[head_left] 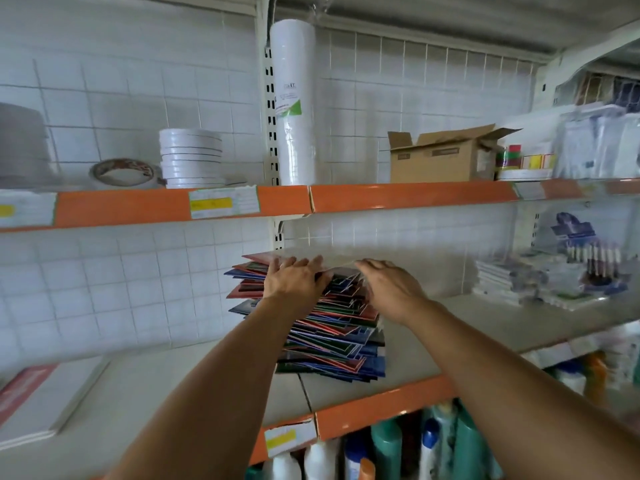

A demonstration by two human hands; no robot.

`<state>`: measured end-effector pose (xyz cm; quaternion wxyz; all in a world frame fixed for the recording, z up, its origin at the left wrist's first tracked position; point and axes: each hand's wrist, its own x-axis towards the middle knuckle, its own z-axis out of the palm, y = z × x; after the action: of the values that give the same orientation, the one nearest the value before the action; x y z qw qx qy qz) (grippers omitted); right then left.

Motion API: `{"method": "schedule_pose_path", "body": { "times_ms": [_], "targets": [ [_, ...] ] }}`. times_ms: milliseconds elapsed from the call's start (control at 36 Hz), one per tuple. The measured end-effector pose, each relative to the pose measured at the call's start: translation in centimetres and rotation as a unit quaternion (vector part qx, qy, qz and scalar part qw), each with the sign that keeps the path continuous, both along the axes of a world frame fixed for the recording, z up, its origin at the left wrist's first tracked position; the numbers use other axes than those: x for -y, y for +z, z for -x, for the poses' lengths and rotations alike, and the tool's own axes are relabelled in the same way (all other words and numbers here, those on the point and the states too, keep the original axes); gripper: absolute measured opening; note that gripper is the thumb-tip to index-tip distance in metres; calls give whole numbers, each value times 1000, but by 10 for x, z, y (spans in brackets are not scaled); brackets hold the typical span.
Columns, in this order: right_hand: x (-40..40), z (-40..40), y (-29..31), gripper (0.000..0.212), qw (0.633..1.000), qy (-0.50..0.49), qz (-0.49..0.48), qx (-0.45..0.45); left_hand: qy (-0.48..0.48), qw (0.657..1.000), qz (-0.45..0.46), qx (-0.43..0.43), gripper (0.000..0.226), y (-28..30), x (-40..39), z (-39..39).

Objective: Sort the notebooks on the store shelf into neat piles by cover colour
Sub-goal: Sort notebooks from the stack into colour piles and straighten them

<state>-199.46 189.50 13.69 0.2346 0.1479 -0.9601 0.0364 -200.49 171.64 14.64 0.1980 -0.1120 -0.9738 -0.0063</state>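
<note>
At the centre of the frame, a tall, untidy stack of notebooks (332, 327) sits on the middle shelf (450, 327), its red, blue and green covers fanned out at odd angles, some corners jutting toward the left. Both arms reach in from the bottom edge. The left hand (294, 282) lies on top of the stack, its fingers straight and spread over the uppermost covers, the grip wide and pressing flat rather than curling round anything. The right hand (391, 289) is just to the right of it, at the stack's upper right edge, palm down; its fingers look loosely bent over the top notebooks, though motion blur makes it hard to say whether they pinch a cover or only rest there.

Across the upper part of the frame runs a higher shelf with an orange front strip (408, 195). On it, from left to right, stand a roll of tape (123, 173), a pile of white discs (190, 157), a tall white wrapped cylinder (294, 102) and an open cardboard box (440, 157). At the lower left, a white pad with a red cover (41, 400) lies flat on the middle shelf. Plastic bottles (388, 448) fill the shelf below, at the bottom centre. Packaged stationery (540, 282) is heaped at the right.
</note>
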Motion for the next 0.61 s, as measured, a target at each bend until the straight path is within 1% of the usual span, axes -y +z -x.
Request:
{"method": "schedule_pose_path", "body": {
  "times_ms": [139,250,389,500,611],
  "targets": [
    [-2,18,2,67,999,36,-8,-27,29,999,9,-22,45,2,2,-13],
    [-3,24,-2,62,998,41,-9,-45,64,997,0,-33,47,2,3,-21],
    [-4,26,-7,61,997,49,-5,-67,97,993,25,-60,49,3,1,-25],
    [-5,25,-5,60,996,48,-4,-72,126,986,78,-81,37,6,-1,-26],
    [-2,26,-2,61,994,46,-11,-94,136,984,58,-103,27,8,-3,-26]
  ]
}}
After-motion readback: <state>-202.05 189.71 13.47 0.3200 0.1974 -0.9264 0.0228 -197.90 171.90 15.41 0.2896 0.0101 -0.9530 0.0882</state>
